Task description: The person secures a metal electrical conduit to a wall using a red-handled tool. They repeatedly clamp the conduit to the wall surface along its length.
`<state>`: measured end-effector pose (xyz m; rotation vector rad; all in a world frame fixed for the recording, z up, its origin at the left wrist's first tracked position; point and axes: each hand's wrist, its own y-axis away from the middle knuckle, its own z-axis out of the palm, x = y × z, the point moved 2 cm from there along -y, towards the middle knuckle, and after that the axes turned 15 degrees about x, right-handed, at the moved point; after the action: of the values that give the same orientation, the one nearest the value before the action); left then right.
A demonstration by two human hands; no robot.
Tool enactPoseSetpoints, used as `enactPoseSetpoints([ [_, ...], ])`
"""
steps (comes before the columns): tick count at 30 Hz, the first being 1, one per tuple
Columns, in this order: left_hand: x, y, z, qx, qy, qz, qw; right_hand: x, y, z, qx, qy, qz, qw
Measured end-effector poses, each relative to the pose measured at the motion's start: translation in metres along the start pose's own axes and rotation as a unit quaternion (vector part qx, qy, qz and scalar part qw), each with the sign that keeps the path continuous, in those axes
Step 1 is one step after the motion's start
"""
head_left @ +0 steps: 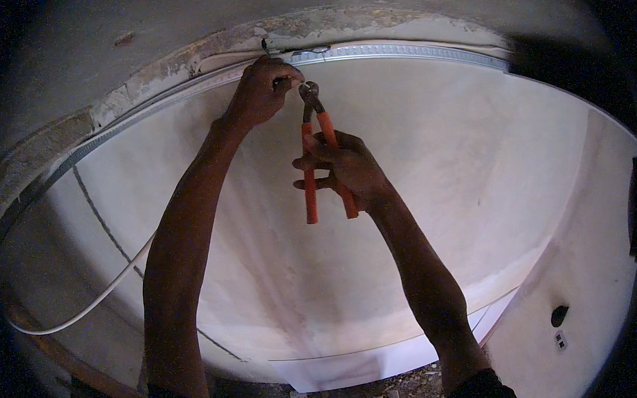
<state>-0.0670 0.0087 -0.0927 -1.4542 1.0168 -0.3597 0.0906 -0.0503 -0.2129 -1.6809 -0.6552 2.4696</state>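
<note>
Starting over on the left: there's a white cable looping through about 8 o'clock, and it vanishes behind the left forearm, so no clue where it ends up. That forearm comes in from around 7 o'clock and reaches up to the left hand, which sits near 11 o'clock just under the slotted metal track. Its fingers are pinched together, but I honestly can't tell what, if anything, is between them, way too small and grainy.

Right next to those fingertips, on their 3 o'clock side, is the head of the orange-handled pincers. They stand pretty much upright in front of the big pale surface, head toward 12, handle ends toward 6. The right hand is wrapped round the handles, so the pincers lie at its 10 to 11 o'clock. Parts of both handles are covered by the fingers, and I can't make out whether the jaws are biting on anything.

Further right, at 4 o'clock, there's a dark hole with a white outlet just below. Right sleeve is cut off at the bottom edge around 5, and the corners are black.
</note>
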Motion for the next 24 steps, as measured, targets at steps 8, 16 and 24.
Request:
enactPoseSetpoints([
  [8, -0.007, -0.004, 0.004, -0.018, 0.026, -0.041, 0.999, 0.011, 0.0, 0.02, 0.012, -0.089, -0.003, 0.996],
  [16, -0.008, -0.006, 0.0, -0.037, 0.019, -0.066, 0.997, 0.008, 0.003, 0.025, 0.024, -0.096, -0.007, 0.995],
  [24, -0.001, -0.011, -0.003, -0.059, 0.019, -0.097, 0.993, 0.013, -0.004, 0.021, 0.006, -0.112, -0.021, 0.993],
])
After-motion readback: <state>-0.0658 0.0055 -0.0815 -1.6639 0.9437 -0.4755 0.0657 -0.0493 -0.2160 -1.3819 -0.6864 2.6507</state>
